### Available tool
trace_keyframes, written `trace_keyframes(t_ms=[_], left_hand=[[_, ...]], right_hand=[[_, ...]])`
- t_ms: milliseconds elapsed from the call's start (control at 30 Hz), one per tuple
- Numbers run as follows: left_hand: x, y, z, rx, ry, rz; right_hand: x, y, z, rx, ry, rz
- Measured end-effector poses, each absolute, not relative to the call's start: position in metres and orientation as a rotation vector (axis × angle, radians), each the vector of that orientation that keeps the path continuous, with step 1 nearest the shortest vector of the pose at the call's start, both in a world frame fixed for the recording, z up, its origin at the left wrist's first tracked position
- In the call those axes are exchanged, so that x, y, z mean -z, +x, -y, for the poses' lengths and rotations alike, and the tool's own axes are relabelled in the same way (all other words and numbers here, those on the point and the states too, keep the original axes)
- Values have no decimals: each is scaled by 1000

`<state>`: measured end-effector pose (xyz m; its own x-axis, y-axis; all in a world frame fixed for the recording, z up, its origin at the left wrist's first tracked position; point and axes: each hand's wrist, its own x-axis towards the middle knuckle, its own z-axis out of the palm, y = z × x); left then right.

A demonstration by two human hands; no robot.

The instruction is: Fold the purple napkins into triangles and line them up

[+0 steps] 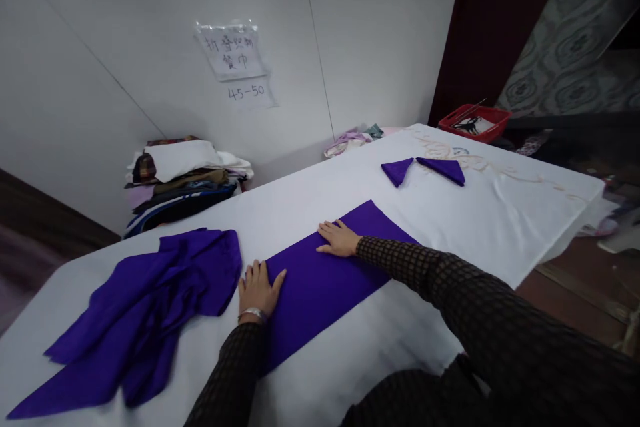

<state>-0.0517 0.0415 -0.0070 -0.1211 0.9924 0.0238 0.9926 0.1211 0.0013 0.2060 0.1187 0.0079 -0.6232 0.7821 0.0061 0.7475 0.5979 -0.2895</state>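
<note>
Crumpled fabric (pixel 150 300) beside left hand (pixel 259 290); 2 triangles (pixel 443 170)

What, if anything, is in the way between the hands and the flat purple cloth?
Nothing I can see. The right hand lies on the flat cloth, and the left hand touches its left end. The crumpled cloth is off to the left, not between.

This appears to be a fabric workroom, shown by a long white-covered table (pixel 300 210) bearing purple cloths (pixel 320 300), a stack of folded textiles (pixel 187 177), a red basket (pixel 470 135) and handwritten signs (pixel 233 53).
</note>
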Motion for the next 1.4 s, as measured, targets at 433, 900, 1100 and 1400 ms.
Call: trace_keyframes(t_ms=[433,900,1100,1400], left_hand=[[8,-52,-38,-26,-2083,2354],[-21,53,-84,103,-2271,2335],[-8,184,-146,262,-2405,2332],[7,200,-172,289,-2186,2519]], right_hand=[[12,332,-157,-257,-1747,2422],[19,331,-158,-200,-1754,2436],[18,331,-157,-190,-1739,2450],[21,332,-156,-141,-1731,2458]])
